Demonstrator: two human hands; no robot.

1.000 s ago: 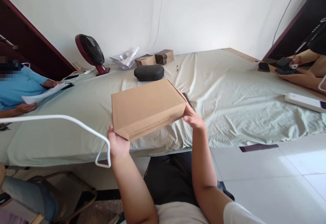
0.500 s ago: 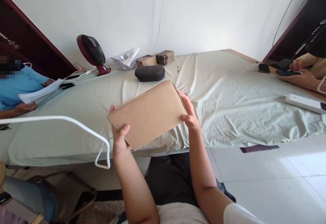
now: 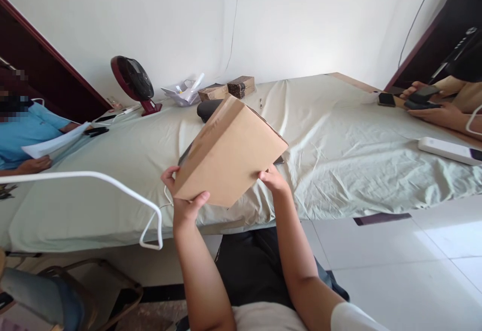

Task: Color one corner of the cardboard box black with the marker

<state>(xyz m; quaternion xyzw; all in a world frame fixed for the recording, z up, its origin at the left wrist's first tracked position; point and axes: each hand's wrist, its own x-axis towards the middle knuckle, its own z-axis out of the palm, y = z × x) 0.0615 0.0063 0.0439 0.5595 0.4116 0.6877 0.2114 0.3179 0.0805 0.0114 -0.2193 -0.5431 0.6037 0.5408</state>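
Observation:
I hold a flat brown cardboard box [image 3: 229,152] in both hands above the near edge of the table. The box is tilted steeply, its far end raised. My left hand [image 3: 184,205] grips the lower left corner, thumb on the near face. My right hand [image 3: 271,179] holds the lower right edge from underneath, fingers closed on it. A black oval case [image 3: 206,108] lies on the cloth just behind the box, partly hidden by it.
A pale green cloth covers the table [image 3: 339,135]. At the back stand a red fan [image 3: 133,81], a crumpled white bag [image 3: 183,91] and small brown boxes [image 3: 228,89]. A white power strip [image 3: 448,150] lies right. Other people sit at left and right. A white hanger [image 3: 113,183] juts in.
The box has gone from lying nearly flat in my hands to standing tilted with its far end up. My left hand shifted to the lower corner.

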